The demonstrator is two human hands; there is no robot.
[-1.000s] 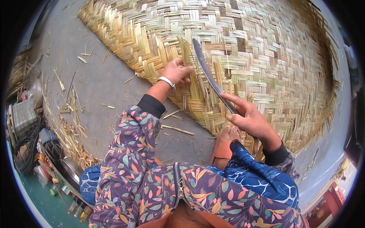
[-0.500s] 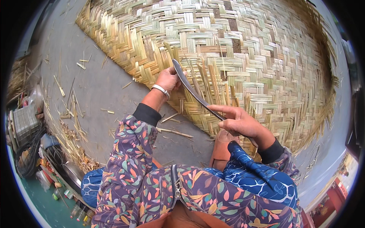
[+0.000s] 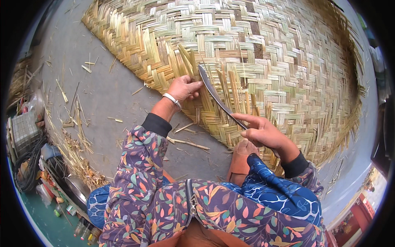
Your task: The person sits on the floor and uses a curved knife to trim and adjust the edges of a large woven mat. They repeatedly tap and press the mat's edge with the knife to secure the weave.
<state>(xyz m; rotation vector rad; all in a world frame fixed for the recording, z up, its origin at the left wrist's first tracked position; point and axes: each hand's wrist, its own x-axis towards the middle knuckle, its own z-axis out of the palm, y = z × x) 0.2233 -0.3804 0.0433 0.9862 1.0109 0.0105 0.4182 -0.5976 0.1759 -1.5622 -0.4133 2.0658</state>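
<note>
Gripping a curved dark blade (image 3: 216, 95) in the right hand (image 3: 266, 133), with forefinger laid along the metal and the other fingers folded round the lower end. Holding it aslant over the near edge of a woven mat (image 3: 284, 74), tip close beside the left thumb. Bending the fingers of the left hand (image 3: 184, 88) inward at that same edge, right by some loose strips (image 3: 187, 61) standing up from the weave; cannot tell whether pinching any. Facing the mat, spread over the grey floor (image 3: 131, 107) and across most of the upper right. Wearing a pale bracelet (image 3: 172, 101) on the left wrist, a leaf-patterned jacket (image 3: 140, 177) and blue trousers (image 3: 284, 185). Resting a sandalled foot (image 3: 239, 164) near the mat's closest corner. Sitting among straw scraps (image 3: 189, 143), with a metal basin (image 3: 78, 187) off to the left
</note>
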